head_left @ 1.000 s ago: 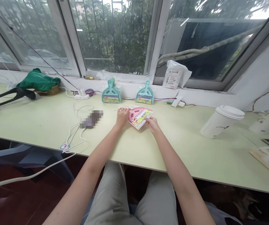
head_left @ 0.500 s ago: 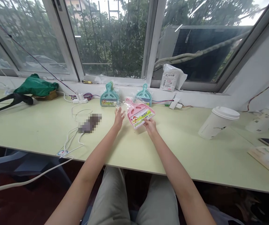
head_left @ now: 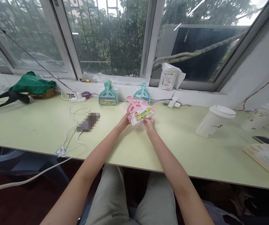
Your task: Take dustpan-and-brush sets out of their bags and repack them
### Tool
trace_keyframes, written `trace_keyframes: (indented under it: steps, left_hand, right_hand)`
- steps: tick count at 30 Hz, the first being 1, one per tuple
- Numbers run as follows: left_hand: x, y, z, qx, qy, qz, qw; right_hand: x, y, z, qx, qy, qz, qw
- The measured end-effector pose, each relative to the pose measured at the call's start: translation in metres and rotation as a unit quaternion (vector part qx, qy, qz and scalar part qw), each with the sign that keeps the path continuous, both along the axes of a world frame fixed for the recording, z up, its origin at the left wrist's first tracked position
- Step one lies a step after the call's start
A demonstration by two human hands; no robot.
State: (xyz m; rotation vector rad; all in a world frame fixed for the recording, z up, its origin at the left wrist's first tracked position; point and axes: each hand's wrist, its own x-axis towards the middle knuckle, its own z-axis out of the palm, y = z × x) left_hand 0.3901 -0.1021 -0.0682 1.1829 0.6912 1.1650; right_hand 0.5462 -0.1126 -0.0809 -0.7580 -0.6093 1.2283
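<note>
A pink dustpan and brush set (head_left: 138, 109), in a clear plastic wrapper with a printed label, is held slightly tilted above the table. My left hand (head_left: 124, 121) grips its lower left side, with the fingers partly hidden behind it. My right hand (head_left: 149, 124) pinches the bottom edge, thumb on the front over the label. Just behind it stands a teal dustpan set (head_left: 144, 91), partly covered by the pink one. To the left, several teal dustpan sets (head_left: 108, 94) stand stacked against the wall below the window.
White cables (head_left: 72, 137) and a blurred object (head_left: 88, 122) lie left on the table (head_left: 178, 147). A white paper cup (head_left: 215, 121), a phone (head_left: 263, 139) and a tissue pack (head_left: 266, 157) are at right. A power strip (head_left: 78, 98) and green bag (head_left: 31, 83) sit at the back left.
My left hand has moved right from beside the pink dustpan set and has taken hold of its left side. The set is tilted less; my right hand still holds it.
</note>
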Motion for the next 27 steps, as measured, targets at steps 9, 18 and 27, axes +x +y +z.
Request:
trace_keyframes:
  steps: [9, 18, 27]
  left_hand:
    - [0.000, -0.009, 0.007, 0.122, 0.182, 0.268, 0.938]
    - [0.006, -0.027, 0.027, 0.367, 0.516, 0.372, 0.679]
    - [0.010, -0.023, 0.016, 0.386, 0.587, 0.296, 0.647]
  right_hand:
    - [0.004, -0.001, -0.003, 0.021, -0.031, -0.031, 0.999]
    - [-0.002, -0.001, -0.004, 0.038, -0.100, -0.009, 0.994]
    - [-0.010, -0.003, -0.008, 0.049, -0.103, -0.001, 0.993]
